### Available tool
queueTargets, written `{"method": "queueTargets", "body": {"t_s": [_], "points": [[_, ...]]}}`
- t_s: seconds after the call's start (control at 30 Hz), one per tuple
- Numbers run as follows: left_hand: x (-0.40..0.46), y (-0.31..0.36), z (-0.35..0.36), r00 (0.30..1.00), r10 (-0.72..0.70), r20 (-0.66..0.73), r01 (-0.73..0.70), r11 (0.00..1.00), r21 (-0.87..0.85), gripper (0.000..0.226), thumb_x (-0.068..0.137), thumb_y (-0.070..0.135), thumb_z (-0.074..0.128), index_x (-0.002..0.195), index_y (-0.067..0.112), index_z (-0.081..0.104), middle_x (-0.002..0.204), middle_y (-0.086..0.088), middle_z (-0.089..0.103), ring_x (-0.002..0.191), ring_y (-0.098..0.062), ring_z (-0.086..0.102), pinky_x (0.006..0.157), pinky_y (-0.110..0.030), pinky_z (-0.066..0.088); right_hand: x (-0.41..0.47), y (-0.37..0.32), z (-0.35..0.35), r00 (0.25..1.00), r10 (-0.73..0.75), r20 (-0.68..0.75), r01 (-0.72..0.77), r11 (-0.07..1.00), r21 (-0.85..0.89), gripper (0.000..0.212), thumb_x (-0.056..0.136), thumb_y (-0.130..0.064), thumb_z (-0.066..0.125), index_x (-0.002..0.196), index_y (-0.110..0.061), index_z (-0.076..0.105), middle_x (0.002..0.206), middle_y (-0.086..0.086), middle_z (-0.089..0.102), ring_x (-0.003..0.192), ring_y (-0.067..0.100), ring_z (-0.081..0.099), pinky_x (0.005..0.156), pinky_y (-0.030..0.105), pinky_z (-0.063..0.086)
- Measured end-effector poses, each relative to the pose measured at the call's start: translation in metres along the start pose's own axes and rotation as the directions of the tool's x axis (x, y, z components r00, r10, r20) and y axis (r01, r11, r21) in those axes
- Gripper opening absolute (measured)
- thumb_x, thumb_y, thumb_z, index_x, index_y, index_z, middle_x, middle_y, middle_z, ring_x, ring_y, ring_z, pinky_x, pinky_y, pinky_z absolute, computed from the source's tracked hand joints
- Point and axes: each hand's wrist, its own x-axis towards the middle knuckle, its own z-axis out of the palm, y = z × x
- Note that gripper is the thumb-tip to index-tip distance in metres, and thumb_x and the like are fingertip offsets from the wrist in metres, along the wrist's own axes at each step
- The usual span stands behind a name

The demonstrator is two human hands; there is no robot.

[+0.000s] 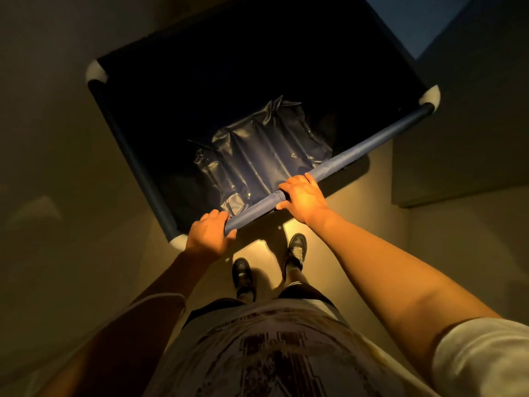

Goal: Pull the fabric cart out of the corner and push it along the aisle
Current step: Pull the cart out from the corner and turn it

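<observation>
The fabric cart (257, 116) fills the upper middle of the view, its dark blue body skewed so that the near rail (357, 150) runs from about 8 o'clock up to 2 o'clock, with white corner caps (430, 94) at its ends. Both hands sit on that rail: the left hand (207, 236) wraps its fingers over the rail close to the 8 o'clock corner, and the right hand (303, 197) clasps it nearer the middle, thumb under and fingers over. Such a spread, two-handed hold likely gives leverage to swing and steer the cart, which looks angled between dim walls, with a grey block (458, 138) near it at 3 o'clock. The person's shoes (296, 250) stand staggered just behind the rail, a stance that suits walking with it. Inside lies only a wrinkled, shiny liner (257, 156). The shirt (272, 353) carries a worn print, too blurred and cropped to read; no other writing shows.
</observation>
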Motion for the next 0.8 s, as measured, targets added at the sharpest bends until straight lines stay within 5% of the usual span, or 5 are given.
{"method": "queueTargets", "body": {"t_s": [0.13,0.5,0.8], "points": [[-0.002,-0.005,0.001,0.996,-0.050,0.074,0.056,0.995,-0.085,0.034,0.097,0.043,0.052,0.119,0.016,0.054,0.115,-0.009,0.056,0.107,-0.030,0.056,0.084,-0.046,0.051,-0.016,-0.022,0.014,0.998,0.046,-0.037,-0.046,0.999,0.013,0.046,0.089,-0.055,0.063,0.126,-0.027,0.059,0.126,-0.001,0.061,0.128,0.023,0.049,0.124,0.047,0.021],[-0.015,-0.015,0.007,0.999,0.014,0.029,-0.013,0.999,-0.037,0.032,0.096,0.039,0.057,0.122,0.020,0.054,0.118,-0.008,0.057,0.110,-0.030,0.056,0.087,-0.047,0.051,-0.059,-0.068,0.045,0.988,0.109,-0.108,-0.106,0.994,0.033,0.042,0.096,-0.045,0.057,0.134,-0.027,0.051,0.133,-0.003,0.058,0.130,0.021,0.049,0.122,0.044,0.026],[-0.008,0.028,0.008,0.990,0.132,0.047,-0.131,0.991,-0.016,0.035,0.096,0.038,0.058,0.127,0.022,0.054,0.125,-0.008,0.057,0.116,-0.030,0.055,0.095,-0.047,0.048,-0.117,-0.018,0.041,0.937,0.287,-0.197,-0.273,0.957,0.096,0.038,0.101,-0.030,0.052,0.138,-0.025,0.049,0.139,-0.003,0.055,0.135,0.020,0.046,0.115,0.044,0.035]]}}
